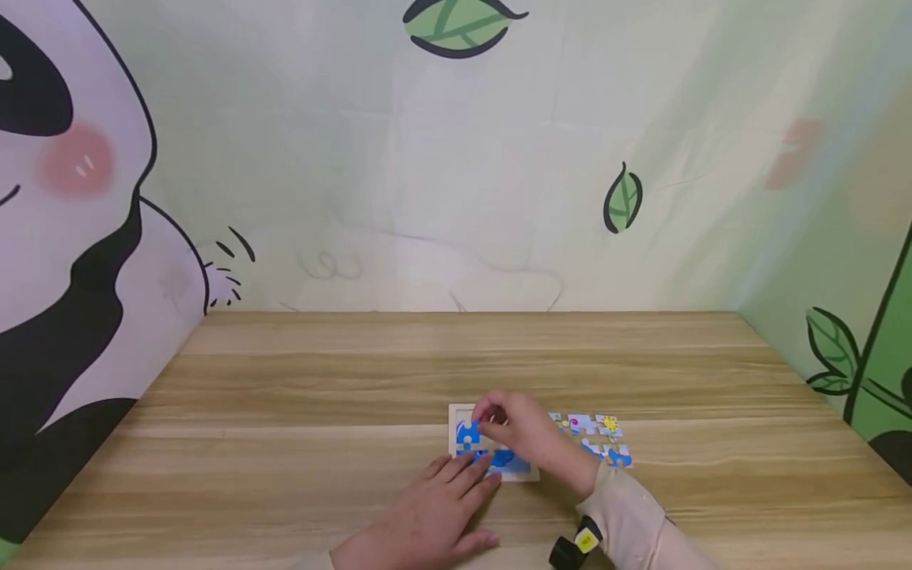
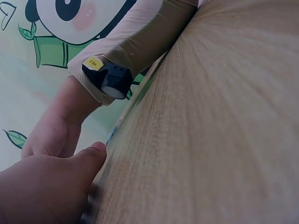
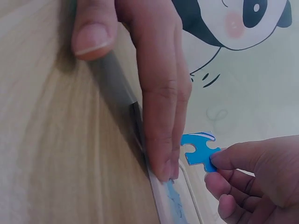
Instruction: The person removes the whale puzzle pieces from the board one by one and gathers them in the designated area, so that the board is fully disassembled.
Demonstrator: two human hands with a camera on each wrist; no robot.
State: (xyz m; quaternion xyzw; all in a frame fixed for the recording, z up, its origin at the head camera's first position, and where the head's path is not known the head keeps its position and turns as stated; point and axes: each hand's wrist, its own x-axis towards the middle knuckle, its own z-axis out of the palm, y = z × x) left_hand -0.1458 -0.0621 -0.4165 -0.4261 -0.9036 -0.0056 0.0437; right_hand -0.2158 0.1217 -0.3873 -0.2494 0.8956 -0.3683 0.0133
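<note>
Between thumb and fingers, my right hand (image 1: 523, 431) pinches a blue jigsaw piece (image 1: 467, 432) over the left part of a pale-rimmed puzzle tray (image 1: 452, 427). The right wrist view shows the piece (image 3: 198, 150) tilted up above the tray, with knobs and notches on its edges. My left hand (image 1: 442, 507) lies with extended fingers on the tray's near left edge, its thumb spread to the side. Blue pieces (image 1: 509, 461) fill the tray's near row, partly covered by the left fingers. My right hand hides the tray's far right part.
Several loose jigsaw pieces (image 1: 609, 426) lie right of the tray in two rough rows, one with a yellow sun or flower. They rest on a wooden table (image 1: 285, 443) backed by a wall (image 1: 484, 158) painted with leaves and a panda. A black wrist camera (image 1: 573, 546) sits on the right sleeve.
</note>
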